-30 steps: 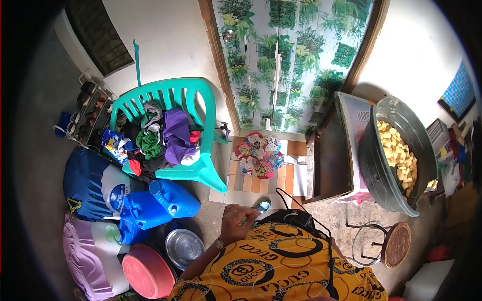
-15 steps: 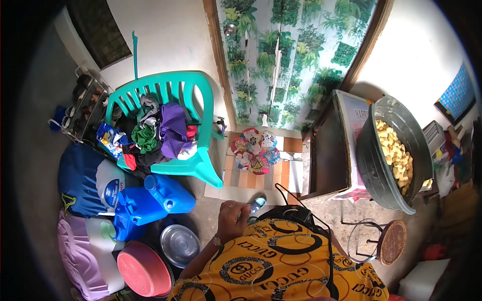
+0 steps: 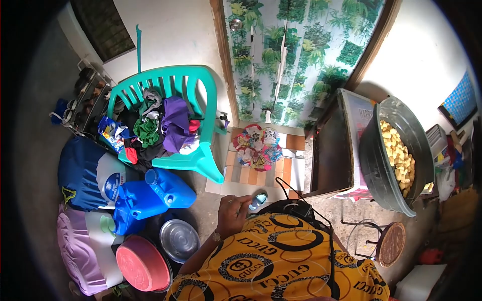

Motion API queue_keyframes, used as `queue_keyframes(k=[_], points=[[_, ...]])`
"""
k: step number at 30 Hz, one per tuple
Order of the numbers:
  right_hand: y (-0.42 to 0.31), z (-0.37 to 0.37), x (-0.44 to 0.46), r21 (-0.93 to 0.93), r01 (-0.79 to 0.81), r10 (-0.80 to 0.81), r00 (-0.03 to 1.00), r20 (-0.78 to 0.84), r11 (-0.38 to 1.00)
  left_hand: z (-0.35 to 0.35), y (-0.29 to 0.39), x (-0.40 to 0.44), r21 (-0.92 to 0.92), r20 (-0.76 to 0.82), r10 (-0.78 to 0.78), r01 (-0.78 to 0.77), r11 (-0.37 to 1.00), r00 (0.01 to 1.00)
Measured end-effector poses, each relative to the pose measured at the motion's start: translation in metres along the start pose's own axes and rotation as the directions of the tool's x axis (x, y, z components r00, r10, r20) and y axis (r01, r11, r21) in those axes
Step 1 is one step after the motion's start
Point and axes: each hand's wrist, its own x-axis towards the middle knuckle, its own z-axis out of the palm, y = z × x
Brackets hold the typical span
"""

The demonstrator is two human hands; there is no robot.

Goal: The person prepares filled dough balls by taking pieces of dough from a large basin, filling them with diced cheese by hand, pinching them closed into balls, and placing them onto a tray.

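My left hand (image 3: pixel 233 213) is held in front of the yellow patterned shirt (image 3: pixel 281 251), its fingers curled in; whether it holds anything is hidden. A slippered foot (image 3: pixel 258 201) shows just beyond it. My right hand is out of sight. To the left, a green plastic chair (image 3: pixel 203 150) bears a heap of clothes, with a purple cloth (image 3: pixel 176 124) on top and a blue packet (image 3: pixel 111 133) at its left side. Below the chair lie blue jugs (image 3: pixel 170 191), a metal basin (image 3: pixel 179 241) and a pink basin (image 3: pixel 142 263).
A round rag mat (image 3: pixel 257 147) lies on tiles before the leafy-patterned door (image 3: pixel 291 60). On the right, a large dark tub (image 3: pixel 374 155) with yellow pieces stands on a cabinet (image 3: pixel 329 145), above a round stool (image 3: pixel 392 244). Covered containers (image 3: pixel 83 173) stand far left.
The view has shifted slightly, so the chair, mat and door sit a little differently in it. My left hand stays curled in front of the shirt, a little further left in view.
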Motion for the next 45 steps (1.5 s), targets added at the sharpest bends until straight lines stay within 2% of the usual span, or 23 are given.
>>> queue_keyframes(k=[8,11,14,17,20,23,26,31,35,38,41,42,43,45], points=[[-0.009,-0.006,0.001,-0.011,0.005,-0.005,1.000,0.009,1.000,-0.001,-0.005,-0.001,-0.001,0.039,-0.006,0.006,1.000,0.999],[-0.011,-0.009,0.003,-0.015,0.011,-0.010,1.000,0.012,1.000,-0.005,0.000,0.002,0.001,0.019,-0.016,0.016,1.000,1.000],[-0.017,-0.013,0.002,-0.020,0.013,-0.013,1.000,0.015,1.000,-0.004,0.003,0.004,0.032,-0.036,0.048,-0.046,0.998,0.998],[-0.015,-0.015,0.005,-0.023,0.019,-0.019,1.000,0.019,1.000,-0.007,-0.002,-0.002,0.057,0.029,-0.004,0.002,0.998,1.000],[-0.018,-0.013,0.008,-0.028,0.021,-0.021,0.999,0.025,0.999,-0.005,-0.002,-0.001,0.066,-0.012,0.077,-0.076,0.995,0.997],[-0.017,-0.014,0.014,-0.038,0.029,-0.028,0.999,0.028,0.999,0.001,0.000,-0.001,0.129,0.038,-0.095,0.089,0.988,0.995],[-0.016,-0.011,0.020,-0.046,0.033,-0.031,0.999,0.032,0.998,0.016,0.012,0.009,-0.020,-0.122,-0.121,0.120,0.993,0.985],[-0.009,-0.006,0.033,-0.083,0.039,-0.036,0.999,0.034,0.996,0.018,0.015,0.011,0.016,0.027,0.004,-0.005,1.000,1.000],[0.002,0.010,0.051,-0.156,0.057,-0.053,0.998,0.026,0.986,0.022,0.008,0.007,0.089,0.164,0.018,-0.033,0.995,0.986],[0.000,0.017,0.057,-0.196,0.075,-0.071,0.997,0.028,0.978,0.034,0.014,0.009,0.100,0.113,0.004,-0.015,0.995,0.994],[-0.015,-0.007,0.037,-0.165,-0.022,0.049,0.985,0.163,0.986,0.053,0.031,0.021,0.084,-0.009,0.016,-0.016,0.996,1.000],[-0.014,-0.018,0.030,-0.132,-0.023,0.044,0.986,0.162,0.991,0.056,0.034,0.023,0.089,0.030,0.031,-0.034,0.995,0.999],[-0.018,-0.032,0.015,-0.038,-0.021,0.027,0.985,0.171,0.999,0.057,0.035,0.025,0.094,0.069,0.047,-0.053,0.994,0.997],[-0.028,-0.062,-0.024,0.360,0.110,-0.162,0.980,0.117,0.927,0.065,0.043,0.029,0.102,0.108,0.062,-0.073,0.992,0.992]])
